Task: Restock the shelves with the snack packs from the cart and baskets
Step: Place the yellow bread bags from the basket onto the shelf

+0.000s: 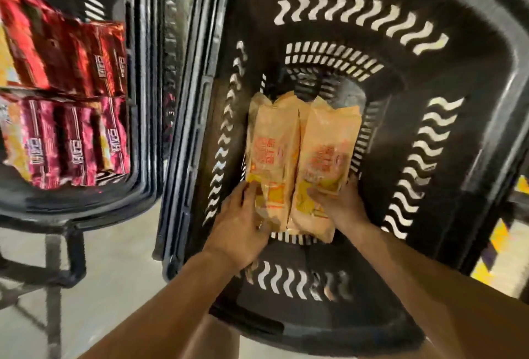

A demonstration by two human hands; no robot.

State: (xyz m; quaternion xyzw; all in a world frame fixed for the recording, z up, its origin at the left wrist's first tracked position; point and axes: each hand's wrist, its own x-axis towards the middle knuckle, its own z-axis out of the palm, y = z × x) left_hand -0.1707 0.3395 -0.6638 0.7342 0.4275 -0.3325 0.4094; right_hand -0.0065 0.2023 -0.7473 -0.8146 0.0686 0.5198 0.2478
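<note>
Seen from above, a deep black basket (472, 78) with wavy slots in its walls fills most of the view; at its bottom lie two pale orange snack packs side by side, touching along their long edges. The left hand (243, 221) grips the near end of the left pack (272, 143), fingers curled round its outer edge; the right hand (342, 204) holds the near end of the right pack (329, 152), thumb on top and fingers hidden underneath. The hands are apart, one on each pack; both forearms reach down over the near rim.

To the left stands a second basket (137, 192) on a dark frame, packed with rows of red and maroon snack packs (71, 86); they are blurred, so their print cannot be read. No shelf is in view.

The step in hand appears to be lifting both packs out together. To do it well, the grip probably wants to sit further up each pack, since holding only the ends may let the soft wrappers sag or slip; lifting straight up should keep them clear of the basket walls; squeezing lightly should spare the contents.
</note>
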